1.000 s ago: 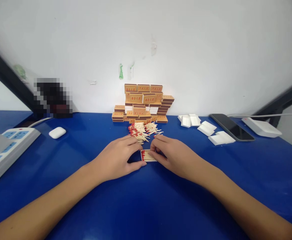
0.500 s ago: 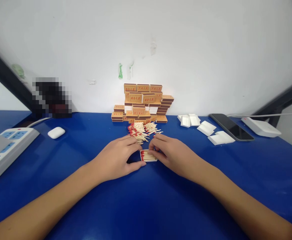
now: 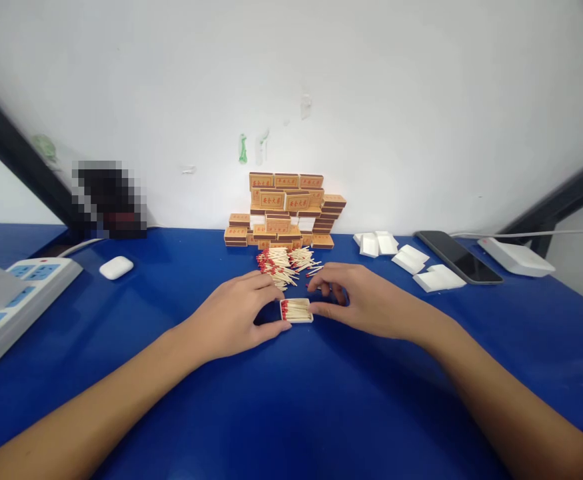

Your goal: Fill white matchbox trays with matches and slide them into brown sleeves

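White is the little tray (image 3: 302, 321), sitting centre stage in the head view, on the blue worktop (image 3: 271, 407) between two bare hands, with red-tipped matches (image 3: 297, 311) lying lengthwise inside, heads toward its left end. And there's the change: the right hand (image 3: 366, 300) has come off those matches, where its fingertips were pressed half a second ago, and its grip is now wide, thumb at the tray's right end, fingers arched above and beyond it. Whether the thumb actually touches the edge, or a match sits behind those curled fingers, I cannot tell. What it means for the work, I'd judge, is that the matches in the tray now lie by themselves, in plain sight. Over to the left hand (image 3: 234, 317), which hasn't budged: narrow grip, thumb at the near side, fingertips at the far left corner, bracketing the tray and seemingly holding it steady. Just beyond the hands, a loose heap of matches (image 3: 275, 263) is spread out, a few strays near the right fingertips. Behind that stand the stacked matchboxes (image 3: 272, 199), and off to the right, white trays (image 3: 410, 259) lie near a dark phone (image 3: 458, 257).
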`<state>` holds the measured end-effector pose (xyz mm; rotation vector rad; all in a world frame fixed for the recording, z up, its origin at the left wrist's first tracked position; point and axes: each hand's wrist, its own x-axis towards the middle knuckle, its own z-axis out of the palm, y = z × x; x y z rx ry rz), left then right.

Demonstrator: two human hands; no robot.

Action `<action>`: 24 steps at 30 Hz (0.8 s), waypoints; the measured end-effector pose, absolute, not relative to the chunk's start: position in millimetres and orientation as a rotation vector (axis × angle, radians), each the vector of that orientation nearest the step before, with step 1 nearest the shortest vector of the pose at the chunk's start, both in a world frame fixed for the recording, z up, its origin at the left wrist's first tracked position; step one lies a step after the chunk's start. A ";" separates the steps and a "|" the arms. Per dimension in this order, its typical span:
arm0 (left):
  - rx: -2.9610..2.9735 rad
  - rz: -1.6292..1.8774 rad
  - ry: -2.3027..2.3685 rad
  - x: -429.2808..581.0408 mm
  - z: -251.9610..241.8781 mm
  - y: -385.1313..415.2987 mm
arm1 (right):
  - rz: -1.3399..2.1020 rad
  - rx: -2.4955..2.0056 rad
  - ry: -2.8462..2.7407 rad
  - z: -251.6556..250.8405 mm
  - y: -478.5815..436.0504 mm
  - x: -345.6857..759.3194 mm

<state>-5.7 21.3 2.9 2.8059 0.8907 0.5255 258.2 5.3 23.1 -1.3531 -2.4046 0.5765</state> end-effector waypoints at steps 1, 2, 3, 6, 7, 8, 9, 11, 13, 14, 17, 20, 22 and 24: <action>2.806 0.525 0.888 -6.0 2.7 21.7 | 0.613 -1.347 -2.419 22.8 4.7 257.7; 2.805 0.526 0.883 -6.3 2.7 22.0 | 0.648 -1.344 -2.427 22.8 4.2 257.3; 2.802 0.528 0.879 -6.6 2.8 22.2 | 0.676 -1.346 -2.427 23.2 3.8 256.9; 2.784 0.520 0.888 -7.1 3.2 22.4 | 0.722 -1.354 -2.425 25.1 3.0 255.8; 2.777 0.517 0.894 -6.9 2.9 22.3 | 0.730 -1.353 -2.427 25.6 2.9 255.3; 2.772 0.512 0.898 -6.6 2.3 22.3 | 0.737 -1.350 -2.426 25.8 2.7 254.7; 2.768 0.507 0.898 -6.1 1.5 22.2 | 0.741 -1.346 -2.426 25.7 2.5 254.0; 2.773 0.496 0.893 -5.6 0.4 22.6 | 0.736 -1.340 -2.430 24.9 1.8 252.5; 2.799 0.488 0.893 -8.1 3.6 24.0 | 0.716 -1.347 -2.442 24.1 0.8 251.4; 2.813 0.489 0.901 -11.6 8.1 25.3 | 0.703 -1.354 -2.446 23.9 0.3 251.0; 2.852 0.432 0.969 -33.5 35.3 32.3 | 0.672 -1.365 -2.454 24.8 -0.6 251.1; 2.786 0.525 1.262 -64.9 69.5 40.6 | 0.634 -1.377 -2.461 26.7 -0.8 252.0; 2.698 0.449 1.406 -80.7 83.3 43.7 | 0.610 -1.398 -2.460 27.8 -1.0 252.2; 2.526 0.089 1.552 -86.8 85.1 44.1 | 0.615 -1.406 -2.449 28.2 -1.4 251.9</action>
